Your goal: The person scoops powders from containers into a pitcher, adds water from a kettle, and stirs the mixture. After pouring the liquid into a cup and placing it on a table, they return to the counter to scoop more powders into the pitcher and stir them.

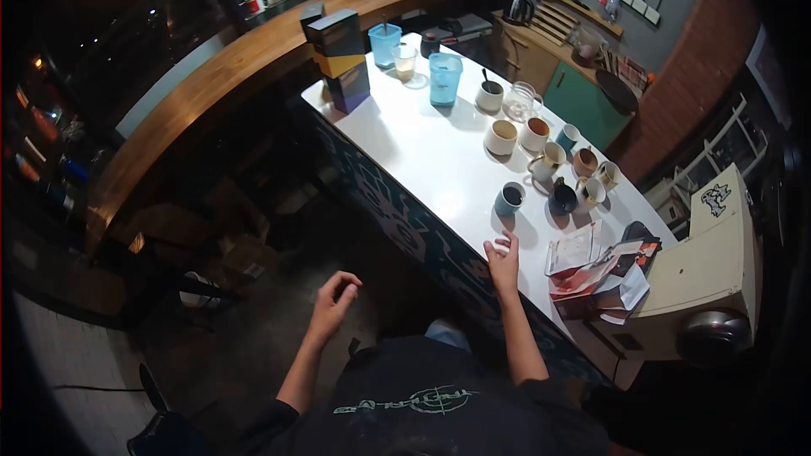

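Right hand (503, 263), fingers parted, at the near edge of the white desk (414, 139), near a grey-blue cup (509, 199) (dark liquid inside, it seems); left hand (333, 304), fingers loosely curled, left of the desk.

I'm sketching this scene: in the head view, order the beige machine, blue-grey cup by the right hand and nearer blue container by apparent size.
1. Beige machine
2. Nearer blue container
3. Blue-grey cup

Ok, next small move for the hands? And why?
I'd probably reach the right hand forward to the grey-blue cup: it's the cup nearest that hand, which looks empty, fingers apart. The left hand also looks empty but hangs away from the white counter, so it seems the worse choice.
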Demonstrator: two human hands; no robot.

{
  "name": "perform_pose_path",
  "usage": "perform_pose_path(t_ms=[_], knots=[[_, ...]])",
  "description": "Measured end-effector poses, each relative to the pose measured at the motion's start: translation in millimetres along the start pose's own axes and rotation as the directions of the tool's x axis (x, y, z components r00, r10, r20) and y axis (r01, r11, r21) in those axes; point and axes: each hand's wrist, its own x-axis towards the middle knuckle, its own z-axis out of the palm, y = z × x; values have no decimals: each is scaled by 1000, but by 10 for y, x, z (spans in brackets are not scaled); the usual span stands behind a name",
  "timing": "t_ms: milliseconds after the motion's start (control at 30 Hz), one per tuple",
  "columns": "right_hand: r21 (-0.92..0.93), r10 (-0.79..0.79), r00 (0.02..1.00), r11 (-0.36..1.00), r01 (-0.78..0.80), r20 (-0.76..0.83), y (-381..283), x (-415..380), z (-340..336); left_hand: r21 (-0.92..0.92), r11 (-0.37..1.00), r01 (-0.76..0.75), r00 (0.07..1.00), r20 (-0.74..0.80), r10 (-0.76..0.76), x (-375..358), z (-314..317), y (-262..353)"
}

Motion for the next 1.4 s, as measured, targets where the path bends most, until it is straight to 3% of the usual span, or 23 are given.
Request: perform_pose_path(t_ms=[67, 133, 200, 467, 767, 833, 1133, 1267, 1400], knots=[[-22, -119, 974, 993, 117, -190, 102, 163, 35, -2, 1000, 11, 1000, -29, -11, 66, -4, 73], [-82, -145, 956, 988, 128, -255, 11, 317, 24, -27, 1000, 10, 998, -62, -12, 97, 20, 67], [-241, -277, 872, 952, 190, -403, 17, 434, 16, -51, 998, 27, 996, -88, -32, 92, 88, 39], [-282, -402, 877, 902, 328, -263, -70, 764, 0, -122, 987, 101, 991, -71, -110, 52, 392, -10], [-147, -387, 880, 922, 359, -275, -100, 886, 119, -131, 985, 114, 968, -209, -140, -119, 433, -52], [-262, -412, 863, 903, 342, -294, -77, 924, 119, -140, 982, 130, 963, -219, -159, -154, 434, -33], [-324, -464, 837, 870, 371, -290, -40, 1031, 125, -189, 978, 89, 955, -263, -137, -297, 441, -102], [-339, -504, 832, 844, 417, -233, -104, 932, 133, -191, 976, 107, 946, -282, -159, -402, 464, -77], [-246, -505, 860, 845, 474, -76, -445, 594, 219, -211, 975, 68, 934, -331, -137, -520, 466, -103]])
